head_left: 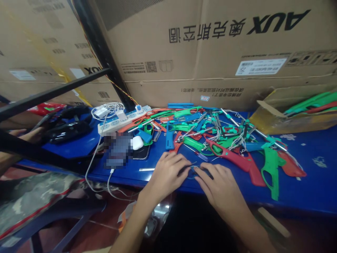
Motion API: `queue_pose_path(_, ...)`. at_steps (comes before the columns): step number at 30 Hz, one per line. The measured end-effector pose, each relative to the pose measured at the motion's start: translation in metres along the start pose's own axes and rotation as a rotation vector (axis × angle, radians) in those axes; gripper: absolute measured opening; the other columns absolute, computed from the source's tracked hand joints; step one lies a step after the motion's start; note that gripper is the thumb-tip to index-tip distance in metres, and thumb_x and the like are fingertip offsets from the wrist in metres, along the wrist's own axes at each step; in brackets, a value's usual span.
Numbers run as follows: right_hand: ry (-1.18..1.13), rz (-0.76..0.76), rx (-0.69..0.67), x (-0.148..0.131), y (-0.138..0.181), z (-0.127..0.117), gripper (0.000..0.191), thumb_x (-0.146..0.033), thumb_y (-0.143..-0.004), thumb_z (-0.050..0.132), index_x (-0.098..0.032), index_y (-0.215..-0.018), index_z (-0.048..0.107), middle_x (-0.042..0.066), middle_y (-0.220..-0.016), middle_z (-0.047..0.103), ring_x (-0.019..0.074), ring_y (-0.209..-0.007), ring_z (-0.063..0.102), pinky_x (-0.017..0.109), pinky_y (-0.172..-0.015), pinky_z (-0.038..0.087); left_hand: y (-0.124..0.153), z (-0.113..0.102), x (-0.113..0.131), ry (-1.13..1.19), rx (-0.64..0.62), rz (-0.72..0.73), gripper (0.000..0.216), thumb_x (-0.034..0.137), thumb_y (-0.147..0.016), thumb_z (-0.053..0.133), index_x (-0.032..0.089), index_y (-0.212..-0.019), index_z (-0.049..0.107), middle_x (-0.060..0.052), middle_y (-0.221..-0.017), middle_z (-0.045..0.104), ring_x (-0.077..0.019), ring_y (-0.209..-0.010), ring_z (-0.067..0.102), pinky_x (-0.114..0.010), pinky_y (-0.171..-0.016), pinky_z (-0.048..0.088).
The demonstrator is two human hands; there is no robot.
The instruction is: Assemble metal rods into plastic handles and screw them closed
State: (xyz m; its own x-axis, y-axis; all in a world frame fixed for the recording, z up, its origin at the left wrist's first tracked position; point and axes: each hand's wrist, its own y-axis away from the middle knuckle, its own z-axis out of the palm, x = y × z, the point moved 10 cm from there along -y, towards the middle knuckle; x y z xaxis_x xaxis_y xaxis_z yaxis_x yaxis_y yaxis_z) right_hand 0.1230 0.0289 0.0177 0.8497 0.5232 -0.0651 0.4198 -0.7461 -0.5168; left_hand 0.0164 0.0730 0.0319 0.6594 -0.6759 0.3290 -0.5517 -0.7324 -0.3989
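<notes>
Both left hand and right hand, half-closed, pinch a mostly hidden bluish part; slack pressure could lose it among gun-lighter casings beyond them.

A small piece (bluish, apparently) lies partly hidden.

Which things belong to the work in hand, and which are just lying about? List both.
Likely belong:
- small piece being handled, mostly hidden
- red shell
- green shell
- metal rods
- open cardboard box of shells

Likely just lying about:
- power strip
- coiled white cable
- small white case
</notes>
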Motion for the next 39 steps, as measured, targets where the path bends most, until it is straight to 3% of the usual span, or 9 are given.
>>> queue_pose_path(6,-0.015,0.023,0.008,0.001,0.0,0.0,0.028,-0.029,-0.108,0.042,-0.021,-0.119,0.066,0.009,-0.111,0.069,0.0258,-0.094,0.057,0.04,-0.082,0.037,0.001,-0.002,-0.001,0.016,0.03,0.009,0.013,0.022,-0.1,0.062,0.022,-0.101,0.075,0.0,-0.097,0.075,-0.0183,-0.088,0.062,-0.037,-0.084,0.039)
queue_pose_path(13,0.034,0.009,0.018,0.0,0.001,0.0,0.03,-0.03,-0.108,0.042,-0.02,-0.121,0.067,0.009,-0.116,0.07,0.027,-0.093,0.056,0.043,-0.083,0.039,-0.005,0.005,-0.017,0.128,-0.06,-0.158,0.012,0.021,-0.097,0.067,0.026,-0.098,0.077,0.003,-0.088,0.07,-0.0165,-0.085,0.064,-0.035,-0.078,0.035)
queue_pose_path(18,0.045,-0.031,0.01,-0.004,0.004,0.003,0.034,-0.024,-0.107,0.043,-0.014,-0.135,0.061,0.009,-0.129,0.069,0.0266,-0.097,0.055,0.044,-0.086,0.041,-0.004,0.006,-0.011,0.074,-0.092,-0.105,0.013,0.023,-0.099,0.064,0.026,-0.102,0.076,0.001,-0.088,0.066,-0.0178,-0.086,0.059,-0.035,-0.078,0.035)
queue_pose_path(23,0.006,-0.061,0.006,-0.005,0.007,0.005,0.039,-0.01,-0.103,0.042,-0.014,-0.138,0.058,0.007,-0.128,0.07,0.0259,-0.1,0.055,0.041,-0.089,0.041,0.001,0.002,-0.004,0.025,-0.081,-0.033,0.021,0.025,-0.105,0.055,0.026,-0.107,0.075,-0.001,-0.092,0.067,-0.0189,-0.087,0.057,-0.035,-0.077,0.035)
queue_pose_path(27,-0.004,-0.066,0.018,-0.005,0.009,0.004,0.041,-0.008,-0.101,0.044,-0.014,-0.139,0.057,0.007,-0.125,0.071,0.0256,-0.099,0.055,0.04,-0.087,0.042,0.004,-0.001,-0.001,0.014,-0.042,-0.005,0.023,0.02,-0.104,0.054,0.027,-0.106,0.076,-0.002,-0.094,0.067,-0.0191,-0.087,0.056,-0.036,-0.077,0.035)
queue_pose_path(39,-0.028,-0.069,0.015,-0.005,0.011,0.005,0.038,-0.009,-0.101,0.046,-0.015,-0.137,0.058,0.007,-0.124,0.072,0.0251,-0.1,0.057,0.041,-0.089,0.043,0.012,0.003,-0.01,0.107,0.011,-0.11,0.013,0.028,-0.101,0.062,0.023,-0.112,0.067,-0.001,-0.1,0.072,-0.0209,-0.094,0.06,-0.037,-0.082,0.038)
